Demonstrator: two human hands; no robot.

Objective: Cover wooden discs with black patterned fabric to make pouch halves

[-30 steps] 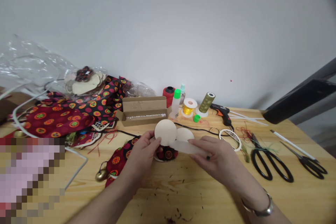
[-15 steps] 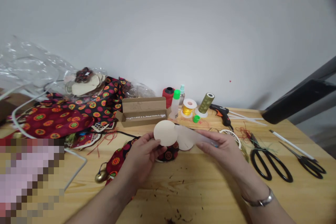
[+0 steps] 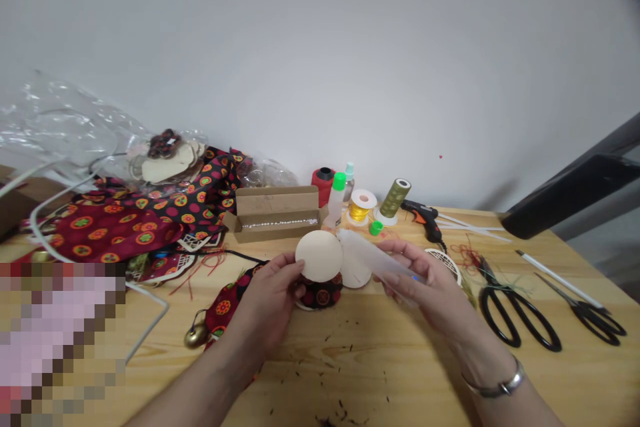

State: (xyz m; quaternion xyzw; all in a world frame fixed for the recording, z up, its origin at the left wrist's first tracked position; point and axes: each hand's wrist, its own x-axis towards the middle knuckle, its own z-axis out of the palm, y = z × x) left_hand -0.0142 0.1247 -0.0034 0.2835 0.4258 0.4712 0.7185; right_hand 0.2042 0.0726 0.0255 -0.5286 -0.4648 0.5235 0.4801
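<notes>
My left hand (image 3: 274, 287) pinches a round cream-coloured disc (image 3: 319, 256) by its left edge, its flat face turned up. My right hand (image 3: 425, 280) grips a translucent white glue bottle (image 3: 377, 257), tilted with its tip at the disc's right edge. A second pale disc (image 3: 356, 270) lies partly behind the bottle. Beneath the held disc is a patterned dark red and black fabric piece (image 3: 323, 295), partly hidden by my left hand. A brass bell (image 3: 195, 335) hangs at the left of the fabric.
A cardboard box (image 3: 277, 217) stands behind my hands, beside a green-capped bottle (image 3: 336, 197), yellow thread spool (image 3: 361, 207), olive thread cone (image 3: 395, 199) and loose green cap (image 3: 376, 227). A glue gun (image 3: 425, 217) and scissors (image 3: 520, 313) lie right. Patterned fabric (image 3: 115, 223) is heaped left.
The glue bottle has tilted more steeply, and its tip now meets the held disc's right edge. My right-hand fingers have shifted around it. The disc has turned slightly in my left hand.
</notes>
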